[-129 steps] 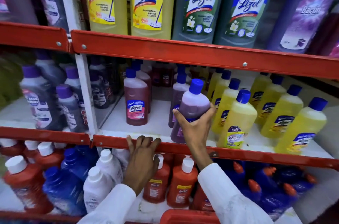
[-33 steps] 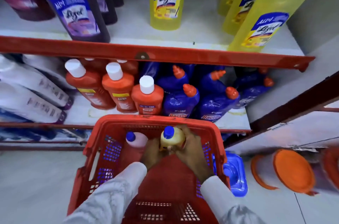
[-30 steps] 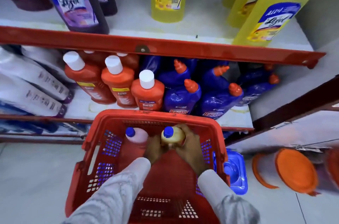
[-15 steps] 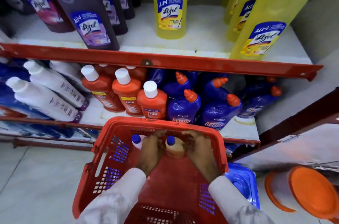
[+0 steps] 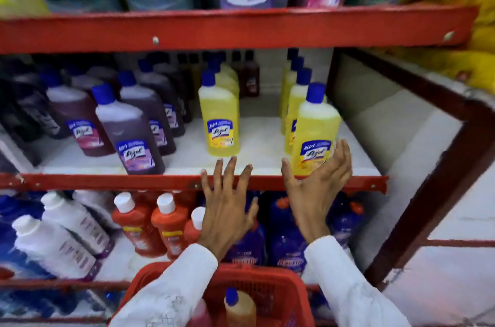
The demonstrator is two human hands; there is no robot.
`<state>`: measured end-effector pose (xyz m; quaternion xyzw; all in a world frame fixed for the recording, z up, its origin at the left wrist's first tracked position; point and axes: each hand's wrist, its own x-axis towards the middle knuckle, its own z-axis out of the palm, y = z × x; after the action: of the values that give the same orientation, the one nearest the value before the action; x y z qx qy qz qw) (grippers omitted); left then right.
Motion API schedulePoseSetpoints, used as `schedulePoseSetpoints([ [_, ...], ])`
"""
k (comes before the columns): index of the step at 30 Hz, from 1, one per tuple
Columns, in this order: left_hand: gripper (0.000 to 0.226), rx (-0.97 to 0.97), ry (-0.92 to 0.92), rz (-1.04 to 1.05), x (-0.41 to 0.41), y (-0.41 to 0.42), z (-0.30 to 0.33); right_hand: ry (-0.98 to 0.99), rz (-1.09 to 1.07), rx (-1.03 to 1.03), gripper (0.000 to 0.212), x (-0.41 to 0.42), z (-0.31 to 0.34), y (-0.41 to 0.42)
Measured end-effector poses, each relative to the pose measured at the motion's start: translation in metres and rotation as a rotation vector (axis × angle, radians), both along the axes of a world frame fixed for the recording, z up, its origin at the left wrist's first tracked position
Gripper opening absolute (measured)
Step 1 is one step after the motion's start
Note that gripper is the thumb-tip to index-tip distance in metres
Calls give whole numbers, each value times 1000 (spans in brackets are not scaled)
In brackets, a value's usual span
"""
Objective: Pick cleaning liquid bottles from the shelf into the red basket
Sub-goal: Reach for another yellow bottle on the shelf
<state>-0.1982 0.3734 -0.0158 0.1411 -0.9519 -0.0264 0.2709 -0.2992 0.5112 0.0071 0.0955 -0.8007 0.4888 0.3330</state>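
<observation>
The red basket (image 5: 300,289) sits at the bottom of the view with a yellow bottle (image 5: 239,309) and a pink bottle (image 5: 199,316) inside. My right hand (image 5: 316,190) is raised to the middle shelf, fingers spread, cupped around the front yellow blue-capped bottle (image 5: 314,133) at the shelf's right end; fingertips touch its lower side without closing on it. My left hand (image 5: 227,206) is open, fingers splayed over the red shelf rail (image 5: 107,182), holding nothing. Another yellow bottle (image 5: 219,117) stands just above the left hand.
Purple and maroon bottles (image 5: 131,136) fill the middle shelf's left side. Large bottles line the top shelf. Below are white bottles (image 5: 53,243), orange bottles (image 5: 166,222) and blue bottles (image 5: 286,243). A dark red frame post (image 5: 434,187) bounds the shelf on the right.
Both hands let go of the yellow bottle in the basket and rose to the middle shelf. The view tilted upward; the right hand now reaches around a yellow bottle.
</observation>
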Motion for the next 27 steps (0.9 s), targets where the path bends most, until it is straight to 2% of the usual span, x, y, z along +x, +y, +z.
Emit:
schedulePoseSetpoints([
  [3, 64, -6, -85, 18, -16, -2, 0, -201, 142, -153, 115, -30, 13, -5],
  [8, 73, 11, -152, 15, -20, -5, -5, -184, 300, -289, 106, -59, 23, -2],
  [12, 74, 35, -127, 3, -20, -9, -8, -244, 497, -707, 86, -57, 46, 6],
  [15, 72, 53, -131, -1, -21, -11, -9, -281, 950, -1024, 52, -56, 69, 24],
  [16, 71, 60, -129, -2, -21, -10, -9, -339, 1154, -1085, 50, -53, 75, 29],
  [19, 68, 77, -121, -12, -21, -10, -9, -416, 1668, -1169, 84, -41, 87, 36],
  [21, 67, 89, -109, -20, -22, -10, -8, -411, 1827, -1189, 94, -34, 92, 37],
  [23, 66, 95, -108, -23, -22, -10, -8, -410, 1905, -1184, 94, -26, 95, 37],
  [25, 66, 93, -114, -24, -22, -11, -7, -367, 1885, -1155, 83, -21, 93, 41],
  [27, 66, 95, -119, -22, -22, -10, -6, -285, 1611, -1112, 69, -16, 91, 43],
])
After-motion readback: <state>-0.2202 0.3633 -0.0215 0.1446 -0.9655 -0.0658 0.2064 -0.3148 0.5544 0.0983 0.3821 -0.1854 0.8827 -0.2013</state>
